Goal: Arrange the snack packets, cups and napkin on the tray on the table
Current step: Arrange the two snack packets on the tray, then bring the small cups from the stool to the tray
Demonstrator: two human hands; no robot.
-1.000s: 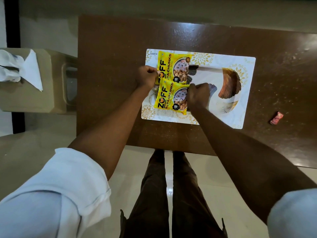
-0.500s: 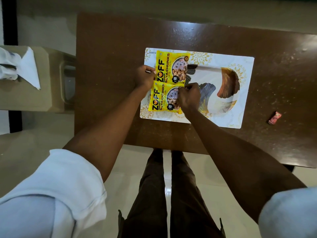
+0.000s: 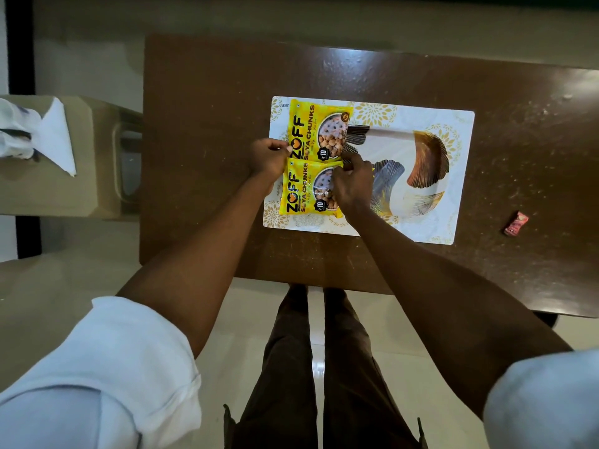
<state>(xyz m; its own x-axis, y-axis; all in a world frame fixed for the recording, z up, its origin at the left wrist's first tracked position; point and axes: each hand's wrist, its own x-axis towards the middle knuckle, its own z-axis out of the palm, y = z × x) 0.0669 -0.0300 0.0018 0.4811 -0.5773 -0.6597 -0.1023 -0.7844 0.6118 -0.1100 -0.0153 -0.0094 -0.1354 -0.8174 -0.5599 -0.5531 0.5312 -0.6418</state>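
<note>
Both hands are on the snack packets [image 3: 308,163], 2 yellow ones lying end to end on the left end of the tray [image 3: 458,189]. The left hand [image 3: 267,157] is curled at their left edge, pinching right where the 2 meet. The right hand [image 3: 351,183] lies over the near one's right side, fingertips nipping that same join from the other flank. So the pair sits squarely between the hands, neither one nearer. Its long axis runs straight away from the person, across the tray's short way, while the tray stretches left to right on the counter [image 3: 210,108]. The print reads near to far, letter tops facing left. It looks like a squaring-up nudge against the tray's left edge. No cups in view.
</note>
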